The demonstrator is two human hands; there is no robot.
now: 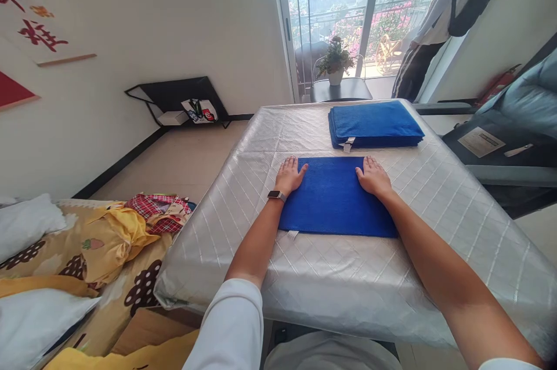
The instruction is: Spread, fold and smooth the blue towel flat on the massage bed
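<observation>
A folded blue cloth (333, 202) lies flat on the silvery quilted table cover (235, 207), a small white tag poking out at its near left edge. My left hand (289, 176), with a watch on the wrist, rests on the cloth's far left corner, fingers stretched out and thumb apart. On the far right corner lies my right hand (373, 176), also flat with its thumb spread inward. Neither hand grips anything. Just beyond, a stack of folded blue cloths (372, 120) sits near the table's far edge, with white tags at its left front corner.
At left, a bed (143, 283) holds pillows and crumpled clothes. A chair (342, 90) with a potted plant (335, 60) stands behind the table by the glass door. A black rack (183, 97) is against the wall. Dark furniture with a bundle (522, 97) borders the right side.
</observation>
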